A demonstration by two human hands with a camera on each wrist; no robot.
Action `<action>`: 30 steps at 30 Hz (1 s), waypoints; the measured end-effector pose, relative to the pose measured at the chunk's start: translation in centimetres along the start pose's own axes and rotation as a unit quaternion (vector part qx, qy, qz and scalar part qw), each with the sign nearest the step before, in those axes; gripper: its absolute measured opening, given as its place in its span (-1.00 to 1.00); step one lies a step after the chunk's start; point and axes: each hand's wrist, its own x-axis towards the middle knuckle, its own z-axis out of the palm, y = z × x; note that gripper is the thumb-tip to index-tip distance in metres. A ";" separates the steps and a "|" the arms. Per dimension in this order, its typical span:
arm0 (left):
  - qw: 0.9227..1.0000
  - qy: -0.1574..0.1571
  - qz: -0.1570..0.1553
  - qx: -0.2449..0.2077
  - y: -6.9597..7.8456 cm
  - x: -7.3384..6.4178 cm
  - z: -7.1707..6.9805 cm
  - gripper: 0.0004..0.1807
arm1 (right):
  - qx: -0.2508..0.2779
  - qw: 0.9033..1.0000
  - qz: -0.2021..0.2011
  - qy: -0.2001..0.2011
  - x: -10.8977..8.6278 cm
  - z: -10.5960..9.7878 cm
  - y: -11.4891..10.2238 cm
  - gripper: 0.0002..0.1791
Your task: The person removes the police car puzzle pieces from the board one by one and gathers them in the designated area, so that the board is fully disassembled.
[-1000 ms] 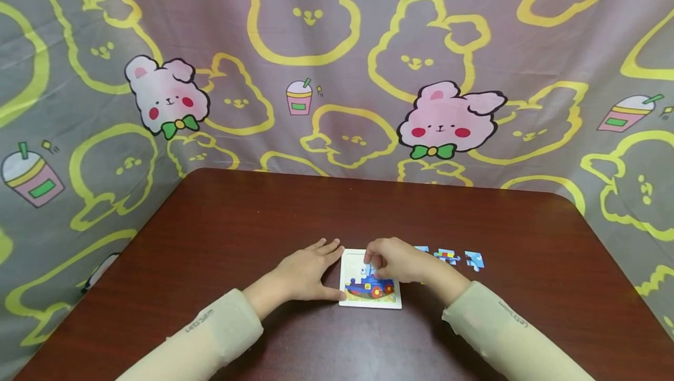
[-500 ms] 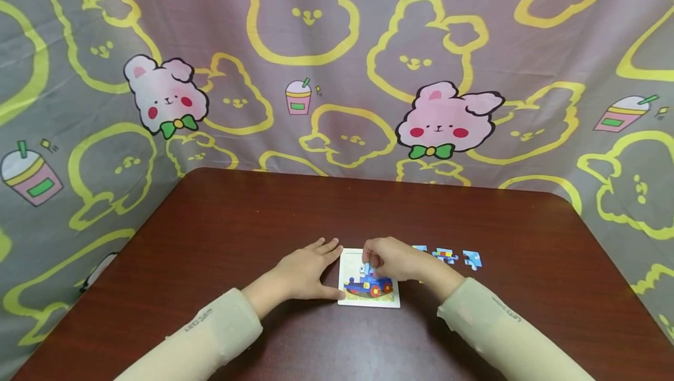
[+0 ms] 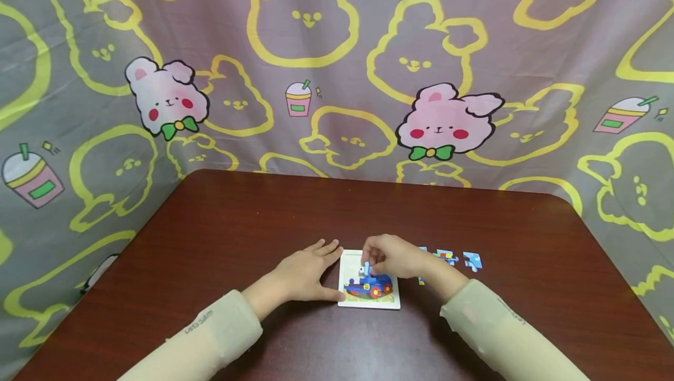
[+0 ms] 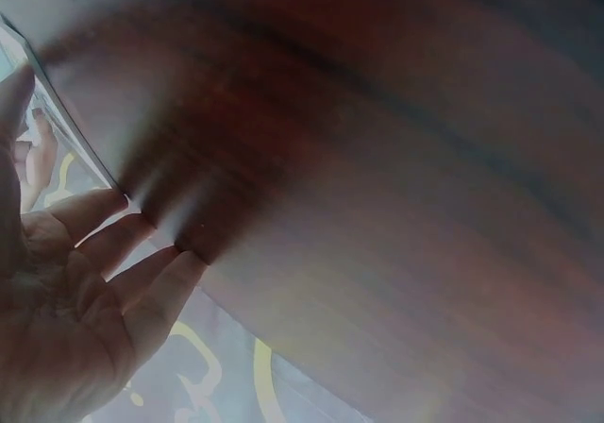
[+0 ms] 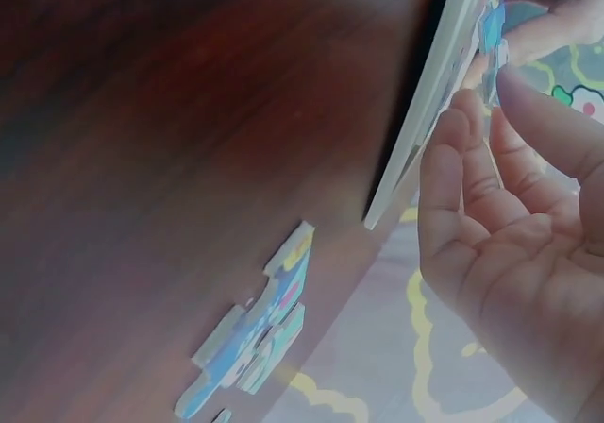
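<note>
A white-framed jigsaw puzzle (image 3: 371, 305) lies on the table, its lower part filled with a picture of a blue train with red wheels. My left hand (image 3: 302, 274) rests flat beside it, thumb at the lower left corner and fingers spread by the upper left edge. In the left wrist view its fingertips touch the tabletop next to the frame. Over the upper part of the puzzle, my right hand (image 3: 394, 257) pinches a small blue-and-white puzzle piece (image 3: 367, 267) between thumb and fingers. The right wrist view shows the other fingers curled; the hand hides the puzzle's upper right.
Several loose puzzle pieces lie right of the frame, among them a light blue one (image 3: 472, 260) and a multicoloured one (image 3: 446, 256). The dark red-brown table (image 3: 253, 211) meets a patterned curtain (image 3: 337, 76) behind and at both sides.
My right hand tilts and lifts slightly over the same spot, and more of the pinched piece and of a loose piece beneath the wrist shows. My left hand has stayed put.
</note>
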 end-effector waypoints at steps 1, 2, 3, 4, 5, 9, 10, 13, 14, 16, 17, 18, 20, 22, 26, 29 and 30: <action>1.000 0.001 0.000 0.000 0.0 0.0 0.0 0.06 | 0.008 1.000 -0.002 0.000 0.0 0.0 0.0 -0.83; 1.000 0.001 0.001 -0.001 0.0 0.0 0.0 0.06 | 0.014 1.000 -0.003 0.000 0.0 0.0 -0.1 -0.84; 1.000 0.002 0.002 -0.002 0.0 0.0 0.0 0.06 | 0.019 1.000 -0.004 0.000 0.0 0.0 -0.1 -0.84; 1.000 0.002 0.002 -0.002 0.0 0.0 0.0 0.06 | 0.022 1.000 -0.006 0.000 0.0 0.0 -0.1 -0.85; 1.000 0.002 0.002 -0.002 0.0 0.1 0.0 0.06 | 0.026 1.000 -0.008 0.001 0.0 0.0 -0.2 -0.85; 1.000 0.003 0.002 -0.003 0.0 0.1 0.0 0.06 | 0.040 0.999 -0.009 0.005 0.0 0.0 -0.4 -0.85; 1.000 0.003 0.003 -0.003 0.0 0.1 0.0 0.06 | 0.044 0.999 -0.010 0.005 0.0 0.0 -0.4 -0.85; 1.000 0.003 0.004 -0.004 0.1 0.2 -0.1 0.05 | 0.058 0.998 -0.008 0.005 -0.1 -0.1 -0.5 -0.86; 1.000 0.003 0.005 -0.004 0.1 0.2 -0.1 0.05 | 0.062 0.998 -0.006 0.004 -0.1 -0.1 -0.6 -0.86; 1.000 0.002 0.005 -0.004 0.1 0.2 -0.1 0.05 | 0.068 0.998 -0.006 0.004 -0.2 -0.1 -0.6 -0.87; 1.000 0.002 0.005 -0.004 0.1 0.2 -0.1 0.05 | 0.071 0.997 -0.005 0.003 -0.3 -0.1 -0.6 -0.87; 1.000 0.002 0.005 -0.004 0.1 0.2 -0.1 0.05 | 0.073 0.997 -0.003 0.003 -0.4 -0.2 -0.6 -0.87; 1.000 0.000 0.005 -0.005 0.1 0.1 -0.2 0.06 | 0.075 0.997 -0.004 0.002 -0.5 -0.3 -0.6 -0.87; 1.000 -0.001 0.003 -0.007 0.1 0.1 -0.2 0.06 | 0.076 0.997 -0.005 0.004 -0.7 -0.4 -0.6 -0.88; 1.000 -0.001 0.000 -0.010 0.1 0.0 -0.2 0.06 | 0.076 0.997 -0.005 0.009 -1.1 -0.6 -0.5 -0.89; 1.000 -0.002 -0.001 -0.010 0.1 0.0 -0.1 0.05 | 0.080 0.997 -0.002 0.012 -1.5 -0.7 -0.3 -0.90; 1.000 -0.003 -0.001 -0.011 0.1 0.0 -0.2 0.05 | 0.080 0.997 0.000 0.013 -1.6 -0.8 -0.2 -0.90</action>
